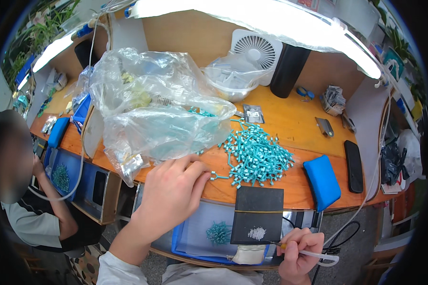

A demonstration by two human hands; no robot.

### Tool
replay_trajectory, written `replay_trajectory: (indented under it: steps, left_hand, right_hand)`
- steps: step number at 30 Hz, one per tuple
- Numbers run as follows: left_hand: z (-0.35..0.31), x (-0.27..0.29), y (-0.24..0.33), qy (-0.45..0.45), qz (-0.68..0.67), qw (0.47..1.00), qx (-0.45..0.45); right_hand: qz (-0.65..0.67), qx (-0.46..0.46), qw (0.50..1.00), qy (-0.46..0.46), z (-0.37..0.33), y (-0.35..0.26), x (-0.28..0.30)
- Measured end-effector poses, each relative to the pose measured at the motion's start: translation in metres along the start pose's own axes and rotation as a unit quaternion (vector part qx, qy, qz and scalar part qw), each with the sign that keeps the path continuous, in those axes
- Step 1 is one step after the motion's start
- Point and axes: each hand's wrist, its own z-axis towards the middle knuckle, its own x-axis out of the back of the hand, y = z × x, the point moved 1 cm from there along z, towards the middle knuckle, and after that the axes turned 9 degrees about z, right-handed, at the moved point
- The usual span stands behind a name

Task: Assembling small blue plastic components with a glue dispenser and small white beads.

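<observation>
My left hand (175,185) reaches over the wooden table's front edge, its thumb and fingers pinched on one end of a small teal plastic piece (218,175). That piece lies just left of a big heap of similar teal pieces (259,154) with pale tips. My right hand (297,251), lower right, is closed around a thin pen-like tool (314,255) with a yellowish front part and a whitish tube-like rear. Its fine tip points left toward a little pile of white grains (257,233) on a black pad (257,209) with a tan band across it.
An open drawer with a blue tray (188,237) holds more teal pieces (218,232). Clear plastic bags (161,109) bulge behind my left hand. A blue pouch (322,183) and black phone (353,166) lie at right. A white fan (257,50) stands behind; another person (38,218) sits at left.
</observation>
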Motion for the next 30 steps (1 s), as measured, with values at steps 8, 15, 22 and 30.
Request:
replay_trajectory:
  steps: [8,15,22,30]
  left_hand:
    - [0.004,0.0,0.005,-0.014,0.003,0.999,-0.037]
    - [0.001,0.005,0.002,-0.031,-0.001,0.999,-0.03]
    - [0.001,0.005,0.005,-0.046,0.04,0.996,-0.061]
    - [-0.011,0.015,0.005,-0.05,-0.153,0.986,0.039]
  right_hand:
    - [-0.05,0.023,0.996,-0.075,0.009,-0.017,0.005]
    - [-0.009,0.001,1.0,0.0,0.002,-0.003,-0.002]
    - [0.002,0.011,1.0,0.0,0.003,-0.004,-0.002]
    - [0.005,0.007,1.0,0.004,0.002,-0.005,-0.002]
